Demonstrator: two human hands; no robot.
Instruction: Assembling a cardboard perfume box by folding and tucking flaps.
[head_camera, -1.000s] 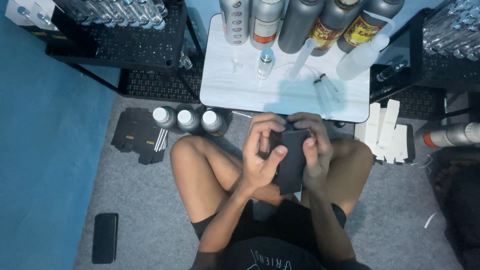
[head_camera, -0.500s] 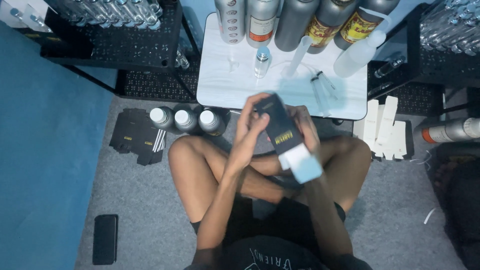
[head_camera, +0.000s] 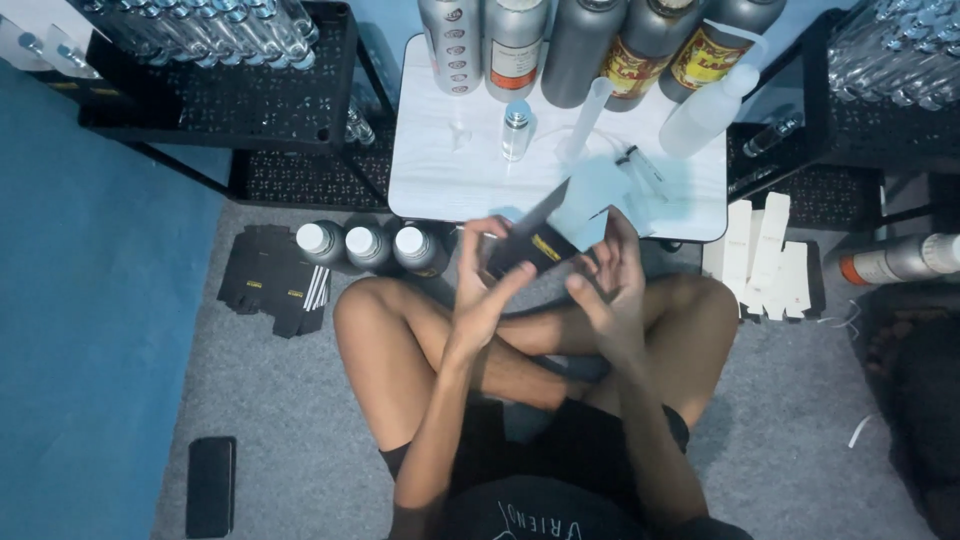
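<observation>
- Floor (head_camera: 800, 420): grey carpet fills the lower frame; a blue wall runs down the left edge. The person sits cross-legged at centre.
- Table (head_camera: 450, 180): low white top, upper centre, just beyond the knees. Tall metal bottles (head_camera: 580, 40) stand along its far edge. They are the nearest obstacle ahead of the hands.
- Racks (head_camera: 240, 90): black mesh shelves at upper left and upper right carry rows of small clear vials.
- Flat box stacks: black blanks (head_camera: 265, 290) lie at left centre; white blanks (head_camera: 765, 260) lie at right centre.
- Three capped bottles (head_camera: 370, 245) stand on the floor just left of the hands, close enough to be knocked.
- Phone (head_camera: 210, 487): lies lower left, well apart.
- Carton (head_camera: 530, 245): small black cardboard box with a pale open flap, held above the knees at centre, in front of the table edge. It appears light, thin-walled and easy to crease; hold it by the side panels, not the flap.
- Left hand (head_camera: 480, 290): fingers spread and nearly straight, the tips pressing the carton's left end.
- Right hand (head_camera: 610, 280): fingers loosely curled, steadying the carton's right side near the flap.
- Small vial (head_camera: 516, 130) and syringes (head_camera: 645, 170) lie on the table.
</observation>
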